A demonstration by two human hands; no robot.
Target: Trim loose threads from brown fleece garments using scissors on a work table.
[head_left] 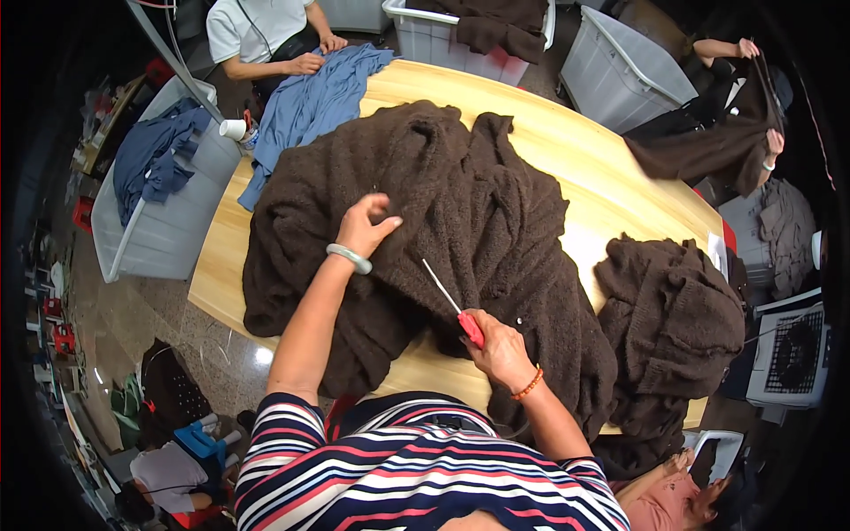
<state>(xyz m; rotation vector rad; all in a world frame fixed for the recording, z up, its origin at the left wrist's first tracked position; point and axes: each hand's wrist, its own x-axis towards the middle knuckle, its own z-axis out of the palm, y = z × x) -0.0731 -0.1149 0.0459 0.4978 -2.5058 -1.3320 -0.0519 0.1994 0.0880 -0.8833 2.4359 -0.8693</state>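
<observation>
One big heap of dark brown cloth (505, 212) lies across the wooden counter (595, 221); above it the right hand (501, 350) grips a red-handled tool (470, 328) with a thin metal shaft, while the left hand (365, 223) is open over the cloth, fingers loosely curved and slightly blurred

Left hand (365, 228) at 10 o'clock: open, fingers (375, 203) curved and a bit blurred, thumb (388, 227) spread toward 2, left forearm (310, 332) aimed at 1. Right hand (503, 354) at 4 o'clock: closed grip, back up, right forearm (560, 420) aimed at 11. Left reaches further out than right.
</observation>
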